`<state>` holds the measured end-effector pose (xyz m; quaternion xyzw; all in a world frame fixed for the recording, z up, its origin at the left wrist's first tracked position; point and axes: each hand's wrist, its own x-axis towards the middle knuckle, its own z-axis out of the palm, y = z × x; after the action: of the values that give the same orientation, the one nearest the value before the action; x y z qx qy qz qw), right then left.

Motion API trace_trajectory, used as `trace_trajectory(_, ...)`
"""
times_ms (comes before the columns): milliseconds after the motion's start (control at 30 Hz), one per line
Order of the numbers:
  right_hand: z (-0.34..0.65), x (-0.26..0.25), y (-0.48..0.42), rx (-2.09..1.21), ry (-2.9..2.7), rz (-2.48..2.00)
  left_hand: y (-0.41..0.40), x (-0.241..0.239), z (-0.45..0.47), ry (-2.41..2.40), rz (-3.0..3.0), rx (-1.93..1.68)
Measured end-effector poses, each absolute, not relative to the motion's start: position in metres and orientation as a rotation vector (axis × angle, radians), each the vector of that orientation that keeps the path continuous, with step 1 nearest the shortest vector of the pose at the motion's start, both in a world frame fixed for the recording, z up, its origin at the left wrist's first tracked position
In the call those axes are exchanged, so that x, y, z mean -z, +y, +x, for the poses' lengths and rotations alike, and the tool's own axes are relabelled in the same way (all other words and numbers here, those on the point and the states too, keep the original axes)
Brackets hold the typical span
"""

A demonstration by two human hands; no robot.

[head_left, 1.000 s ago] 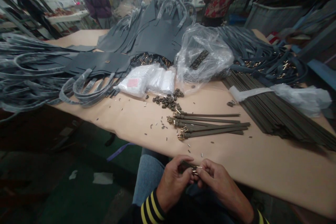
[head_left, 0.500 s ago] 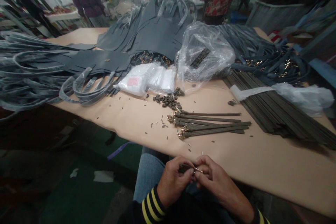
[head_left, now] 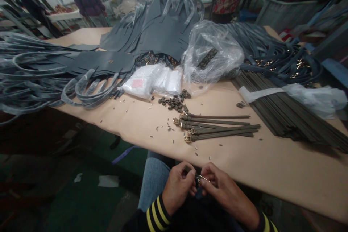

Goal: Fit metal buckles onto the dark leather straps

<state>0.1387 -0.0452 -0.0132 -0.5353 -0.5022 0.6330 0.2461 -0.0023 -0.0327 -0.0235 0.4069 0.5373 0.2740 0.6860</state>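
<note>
Over my lap, at the table's front edge, my left hand (head_left: 181, 185) pinches the end of a dark olive strap (head_left: 188, 169). My right hand (head_left: 217, 183) grips a thin gold-coloured buckle (head_left: 203, 178) that meets the strap between my fingertips. The fingers hide most of both pieces. On the table ahead lie several finished-looking buckled straps (head_left: 223, 130), their gold buckles to the left. Behind them is a heap of small dark strap loops (head_left: 174, 103), with tiny loose bits scattered about.
A bundle of long olive strips (head_left: 282, 112) lies at right on the tan table (head_left: 272, 174). White packets (head_left: 141, 81) and a clear plastic bag (head_left: 212, 56) stand in the middle. Grey-blue panels (head_left: 160, 36) and wrapped handles (head_left: 89, 90) spread behind and left. People stand in the background.
My hands have drawn slightly apart. The strap end now shows higher above my left fingers, and the buckle is tilted between the hands. The things on the table have stayed put.
</note>
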Motion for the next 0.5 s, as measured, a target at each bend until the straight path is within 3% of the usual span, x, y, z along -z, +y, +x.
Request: trace_trajectory(500,0.142,0.010,-0.055,-1.794,-1.460,-1.486,-0.046,0.041,0.000,1.080,0.456,-0.632)
